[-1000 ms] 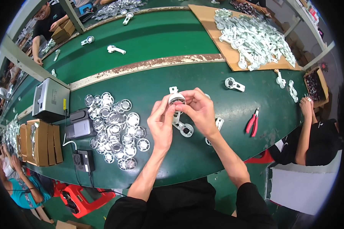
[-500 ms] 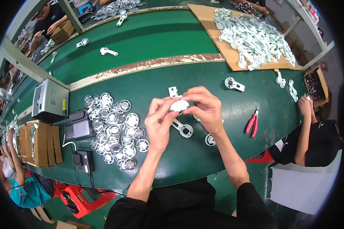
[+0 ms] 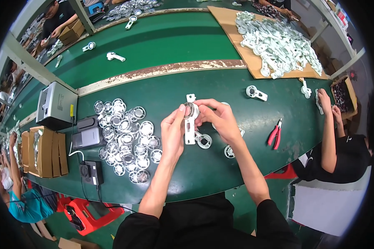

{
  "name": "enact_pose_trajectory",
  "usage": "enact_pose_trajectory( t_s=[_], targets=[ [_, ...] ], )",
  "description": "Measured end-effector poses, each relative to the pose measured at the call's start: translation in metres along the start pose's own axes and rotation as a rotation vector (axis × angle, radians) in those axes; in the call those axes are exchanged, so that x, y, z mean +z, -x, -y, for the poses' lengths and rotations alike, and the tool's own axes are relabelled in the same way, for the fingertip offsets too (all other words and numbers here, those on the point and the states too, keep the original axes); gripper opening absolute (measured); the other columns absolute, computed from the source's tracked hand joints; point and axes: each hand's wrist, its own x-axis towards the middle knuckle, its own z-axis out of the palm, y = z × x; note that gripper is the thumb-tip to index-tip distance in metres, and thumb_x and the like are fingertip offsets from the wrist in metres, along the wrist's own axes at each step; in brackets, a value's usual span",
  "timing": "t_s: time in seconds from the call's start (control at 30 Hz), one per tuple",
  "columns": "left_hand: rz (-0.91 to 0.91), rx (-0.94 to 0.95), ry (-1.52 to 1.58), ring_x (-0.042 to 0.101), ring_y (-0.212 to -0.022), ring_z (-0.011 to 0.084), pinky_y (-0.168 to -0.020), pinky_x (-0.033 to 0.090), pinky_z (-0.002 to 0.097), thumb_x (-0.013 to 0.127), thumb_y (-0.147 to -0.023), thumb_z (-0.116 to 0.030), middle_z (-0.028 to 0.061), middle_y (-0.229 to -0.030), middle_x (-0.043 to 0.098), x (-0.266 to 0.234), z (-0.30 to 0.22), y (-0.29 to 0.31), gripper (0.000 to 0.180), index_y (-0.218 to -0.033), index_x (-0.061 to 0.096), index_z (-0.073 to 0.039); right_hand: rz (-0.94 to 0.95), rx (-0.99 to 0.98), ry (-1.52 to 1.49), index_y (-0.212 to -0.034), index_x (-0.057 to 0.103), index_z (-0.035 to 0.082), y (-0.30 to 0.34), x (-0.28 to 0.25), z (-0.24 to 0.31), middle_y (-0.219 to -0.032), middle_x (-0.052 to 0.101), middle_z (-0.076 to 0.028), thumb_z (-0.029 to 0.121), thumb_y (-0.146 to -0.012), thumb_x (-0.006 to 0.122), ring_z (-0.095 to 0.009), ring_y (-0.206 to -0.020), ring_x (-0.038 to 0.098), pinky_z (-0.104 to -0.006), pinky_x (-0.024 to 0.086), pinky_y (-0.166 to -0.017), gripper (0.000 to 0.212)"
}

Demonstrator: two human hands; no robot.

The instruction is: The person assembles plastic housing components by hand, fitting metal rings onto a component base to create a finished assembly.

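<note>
Between my two hands, above the green table, is a white plastic fan housing (image 3: pixel 190 129) with a round head and a flat slotted handle. My left hand (image 3: pixel 173 129) grips the left side of its round head, thumb on the face. My right hand (image 3: pixel 221 120) pinches the head from the right; some of its fingertips are hidden behind. Just below lies another ring-headed white part (image 3: pixel 204 141), partly covered by my hands. A further white piece (image 3: pixel 190 98) shows beyond my fingers. One more round white part (image 3: pixel 229 151) lies by my right wrist.
Left of my hands lies a heap of clear and silver round covers (image 3: pixel 126 137), beside a grey power block (image 3: pixel 87 139) and a black adapter (image 3: pixel 91 173). Red-handled cutters (image 3: pixel 274 133) lie to the right. Cardboard (image 3: pixel 253 68) bears piled white housings. A co-worker's hand (image 3: pixel 325 101) is far right.
The housing has turned in my hands, so its head and handle now face up with the handle toward me. At the right, the co-worker's hand has moved onto a white part.
</note>
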Motion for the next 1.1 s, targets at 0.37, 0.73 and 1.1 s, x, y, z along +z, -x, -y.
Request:
enact_pose_trajectory(
  t_s=[0.37,0.73,1.1],
  targets=[
    [-0.05,0.136,-0.159,0.06,-0.071,0.0093,-0.062,0.049,0.0237,0.049,-0.097,-0.025,0.0056,-0.087,0.066,0.0,0.011,-0.003,0.031,-0.105,0.062,0.002,-0.016,0.032,0.001,-0.112,0.057,-0.006,0.002,0.002,0.004,-0.091,0.063,-0.008,0.009,-0.087,0.062,-0.012,-0.075,0.062,-0.0262,0.051,-0.07,0.03],
    [-0.1,0.302,-0.243,0.054,-0.074,0.0093,-0.062,0.045,0.0226,0.044,-0.099,-0.023,0.006,-0.093,0.057,-0.003,0.015,-0.005,0.033,-0.113,0.059,0.003,-0.315,-0.117,-0.501,-0.129,0.037,-0.013,-0.032,-0.062,0.007,-0.127,0.05,-0.022,0.008,-0.092,0.055,-0.026,-0.119,0.05,-0.0356,0.038,-0.105,0.046],
    [-0.117,0.313,-0.266,0.053,-0.074,0.0074,-0.062,0.044,0.022,0.045,-0.098,-0.018,0.0056,-0.096,0.056,-0.008,0.014,-0.004,0.029,-0.107,0.062,0.004,-0.807,-0.088,1.553,-0.122,0.055,0.013,-0.009,-0.102,0.006,-0.132,0.043,-0.018,0.007,-0.071,0.072,-0.036,-0.125,0.038,-0.0528,0.036,-0.097,0.054]
  ],
)
